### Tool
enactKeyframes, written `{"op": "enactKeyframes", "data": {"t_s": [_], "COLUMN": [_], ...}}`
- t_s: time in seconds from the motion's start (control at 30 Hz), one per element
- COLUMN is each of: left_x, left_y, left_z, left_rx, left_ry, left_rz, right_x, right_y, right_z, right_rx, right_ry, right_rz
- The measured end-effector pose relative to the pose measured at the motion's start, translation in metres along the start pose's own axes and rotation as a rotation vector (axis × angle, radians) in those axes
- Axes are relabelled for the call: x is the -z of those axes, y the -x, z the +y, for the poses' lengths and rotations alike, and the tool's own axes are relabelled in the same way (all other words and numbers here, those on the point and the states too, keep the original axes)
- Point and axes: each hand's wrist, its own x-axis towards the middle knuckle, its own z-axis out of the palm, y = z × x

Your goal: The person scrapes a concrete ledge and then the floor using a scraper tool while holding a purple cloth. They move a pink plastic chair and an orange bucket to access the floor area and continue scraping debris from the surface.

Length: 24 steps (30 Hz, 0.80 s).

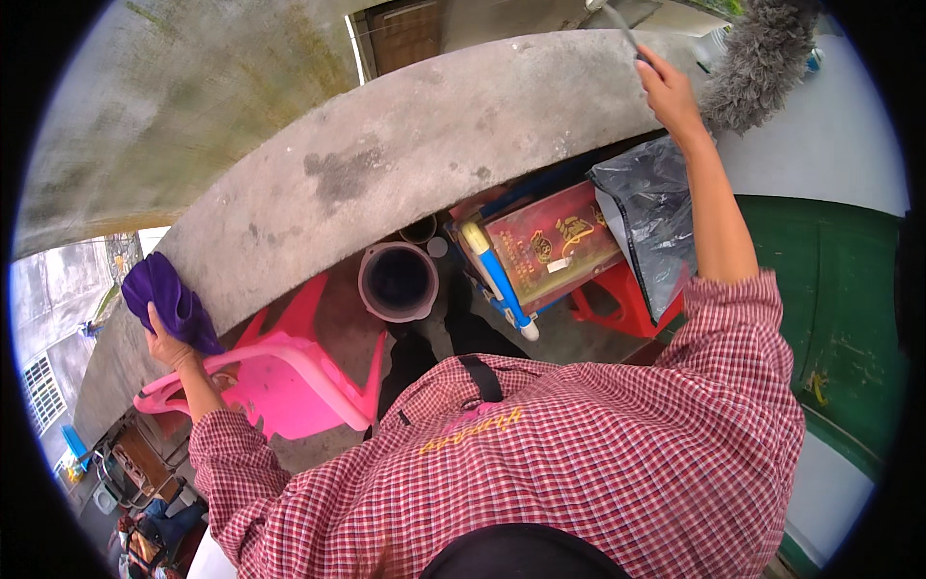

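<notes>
My left hand (168, 341) presses a bunched purple cloth (165, 295) on the left end of a concrete ledge (405, 152). Its fingers are partly hidden by the cloth. Raised over the far right end of the ledge, my right hand (667, 90) grips the dark handle of a thin grey tool (623, 27). The tool's pale far end is at the top rim, too small to name. Just right of that hand is a fluffy grey duster (763, 69); whether it joins the handle I cannot tell.
A pink plastic chair (289, 394) stands by my left arm. Below the ledge are a bucket of dark liquid (398, 281), a red printed box (553, 242), a blue-and-white pole (503, 282), a plastic bag (647, 195) and a red stool (615, 307). To the right is a green panel (825, 304).
</notes>
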Motion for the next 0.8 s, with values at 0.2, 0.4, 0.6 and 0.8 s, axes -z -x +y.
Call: {"op": "enactKeyframes", "data": {"t_s": [0.2,0.4,0.6,0.8], "left_x": [0.007,0.01,0.024,0.066], "left_y": [0.006,0.011,-0.002,0.037], "left_z": [0.067,0.09,0.1,0.078], "left_rx": [0.391,0.319,0.709,0.149], "left_ry": [0.659,0.677,1.223,2.008], "left_rz": [0.01,0.022,-0.141,-0.947], "right_x": [-0.009,-0.094,-0.132,-0.125], "right_y": [0.169,0.353,0.485,0.546], "right_z": [-0.034,-0.037,-0.053,-0.073], "right_rx": [-0.143,-0.382,-0.521,-0.577], "right_ry": [-0.353,-0.479,-0.298,-0.476], "right_rz": [-0.041,-0.043,-0.258,-0.258]}}
